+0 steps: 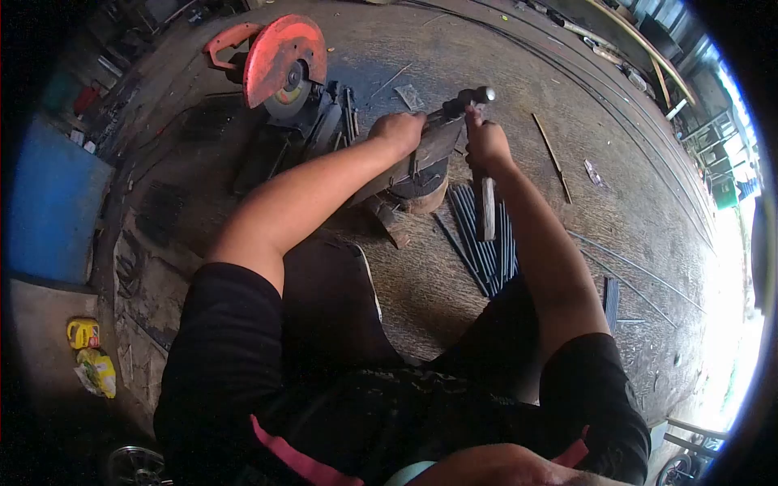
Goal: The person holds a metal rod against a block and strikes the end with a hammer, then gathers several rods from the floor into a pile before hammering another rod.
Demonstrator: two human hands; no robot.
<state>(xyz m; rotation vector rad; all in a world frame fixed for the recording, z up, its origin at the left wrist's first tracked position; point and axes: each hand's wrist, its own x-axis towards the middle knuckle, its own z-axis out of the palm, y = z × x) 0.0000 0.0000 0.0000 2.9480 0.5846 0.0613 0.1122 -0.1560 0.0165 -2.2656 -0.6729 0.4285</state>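
My right hand (489, 147) is closed round a hammer, whose wooden handle (487, 212) hangs down below the fist. The metal hammer head (478, 95) is at the far end of a dark board (438, 142). To its left, my left hand (399, 132) is closed over the board's far part; what its fingers grip is too small to tell. Under the board stands a round wooden block (423, 191). Several dark metal rods (484, 243) lie in a bundle on the ground beside it.
A red cut-off saw (284, 61) stands at the upper left. Long rods (624, 105) run along the right side. A thin stick (553, 158) lies right of the hammer. A blue panel (53, 206) and yellow packages (83, 333) are at the left.
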